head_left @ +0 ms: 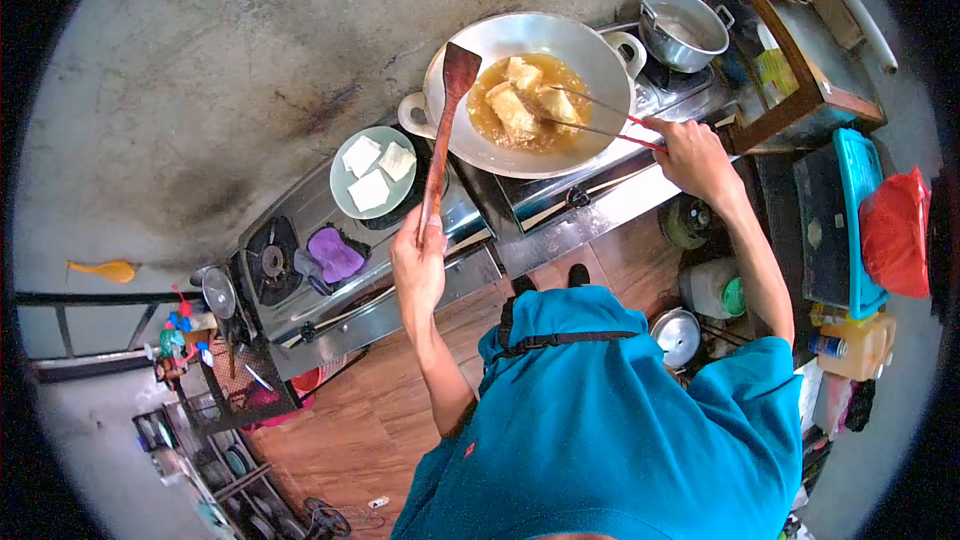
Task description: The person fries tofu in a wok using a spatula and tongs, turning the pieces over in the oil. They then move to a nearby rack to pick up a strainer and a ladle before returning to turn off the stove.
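Note:
My left hand point(418, 255) is closed around the handle of a dark wooden spatula point(437, 165). The spatula points upward, its flat blade in front of the wok's left side. Thin tongs with red grips point(610, 132) are in my right hand point(697, 158), which is closed on them at the wok's right. Their two metal prongs reach into a large wok point(465, 145) among golden frying pieces point(513, 112) in bubbling oil point(548, 143). Left of the wok, a pale green plate point(343, 180) carries three white blocks point(369, 190) that look like tofu.
A silver pot point(685, 32) stands on a burner right of the wok. On the left stove lies a purple cloth point(336, 253) near a bare burner point(272, 262). A wooden-framed cabinet point(775, 110) and a red plastic bag point(895, 232) are at the right.

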